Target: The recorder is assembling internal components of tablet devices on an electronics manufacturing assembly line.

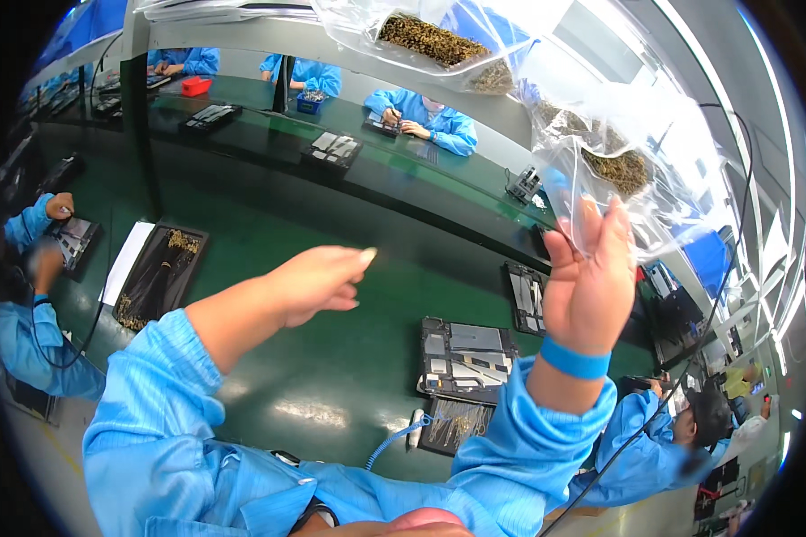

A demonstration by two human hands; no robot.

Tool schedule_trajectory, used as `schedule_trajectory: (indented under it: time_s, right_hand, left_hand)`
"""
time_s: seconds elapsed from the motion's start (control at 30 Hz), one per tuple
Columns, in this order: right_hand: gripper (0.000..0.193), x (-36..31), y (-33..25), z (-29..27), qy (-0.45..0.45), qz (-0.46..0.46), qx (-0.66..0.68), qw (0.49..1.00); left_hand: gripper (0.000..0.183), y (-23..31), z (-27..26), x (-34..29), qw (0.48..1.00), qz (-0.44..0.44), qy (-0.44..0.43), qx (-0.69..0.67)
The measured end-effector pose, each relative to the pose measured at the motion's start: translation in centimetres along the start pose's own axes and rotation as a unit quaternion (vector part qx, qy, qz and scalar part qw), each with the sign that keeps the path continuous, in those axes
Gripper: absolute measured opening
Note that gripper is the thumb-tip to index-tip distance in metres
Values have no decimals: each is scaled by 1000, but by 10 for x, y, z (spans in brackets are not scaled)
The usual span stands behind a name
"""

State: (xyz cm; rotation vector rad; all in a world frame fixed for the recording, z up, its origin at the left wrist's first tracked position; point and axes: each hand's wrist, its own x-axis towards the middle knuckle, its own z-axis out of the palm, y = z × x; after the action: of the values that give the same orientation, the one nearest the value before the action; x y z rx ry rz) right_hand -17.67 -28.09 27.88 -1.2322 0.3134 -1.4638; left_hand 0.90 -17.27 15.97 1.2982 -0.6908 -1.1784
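Head view: right hand [589,286] fingers clamp the clear bag [613,166] raised overhead, hanging above them. Left hand [318,282], fingers loosely apart and empty, sits well left, lower.

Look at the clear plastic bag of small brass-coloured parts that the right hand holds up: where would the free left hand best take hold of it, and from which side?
Probably the bag's empty upper part, coming in from its left. The parts have sunk into a dark clump low in the bag, the right hand already pinches the bottom corner, and the open left hand lies on that side.
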Motion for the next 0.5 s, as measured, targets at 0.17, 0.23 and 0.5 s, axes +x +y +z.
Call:
schedule_trajectory:
  time_s: [0.17, 0.23, 0.5]
  right_hand:
    - [34, -43, -16, 0, -39, -32, 1, 999]
    - [27, -63, -6, -2, -124, -179, -159, 963]
    - [17, -148, 28, -9, -581, -24, -249, 774]
  left_hand:
    - [76, 24, 58, 45, 941, 51, -192, -275]
    - [74, 19, 87, 60, 938, 41, -202, -279]
    - [58, -95, 42, 12, 919, 1, -263, -294]
